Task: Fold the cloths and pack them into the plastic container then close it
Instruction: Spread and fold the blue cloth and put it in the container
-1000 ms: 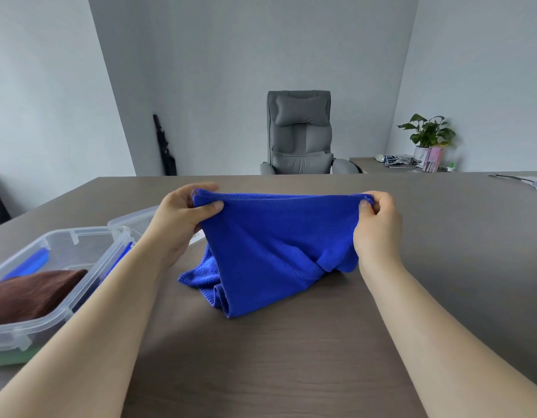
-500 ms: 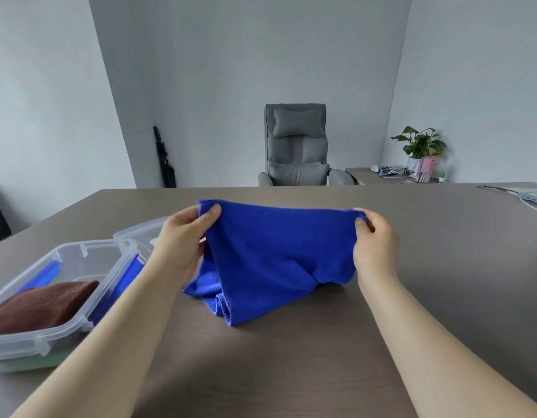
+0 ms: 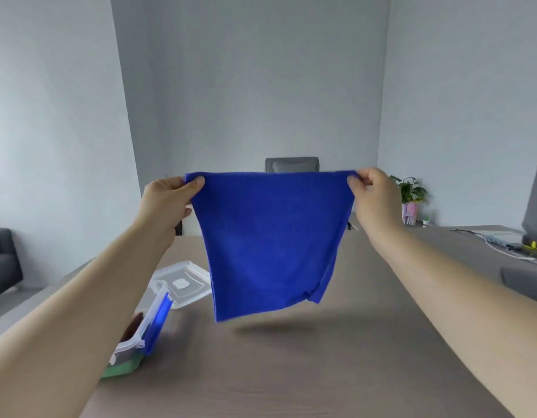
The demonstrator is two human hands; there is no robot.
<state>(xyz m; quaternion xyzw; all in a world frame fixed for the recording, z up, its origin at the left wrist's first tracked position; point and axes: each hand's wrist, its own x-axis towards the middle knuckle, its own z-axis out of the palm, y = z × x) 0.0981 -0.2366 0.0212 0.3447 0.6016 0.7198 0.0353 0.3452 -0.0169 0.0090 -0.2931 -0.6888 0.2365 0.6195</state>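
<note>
While both hands, left (image 3: 166,200) and right (image 3: 371,196), pinch its top corners, the cloth (image 3: 271,239) hangs spread above the bench (image 3: 291,372), right of the box (image 3: 140,336), likely to square it for folding.

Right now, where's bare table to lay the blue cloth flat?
Best patch: bare table under the hanging blue cloth, between the two forearms. Left hand and right hand pinch its top corners. Crowded at left: plastic container and its lid. Far right edge holds cables and a dark device.
</note>
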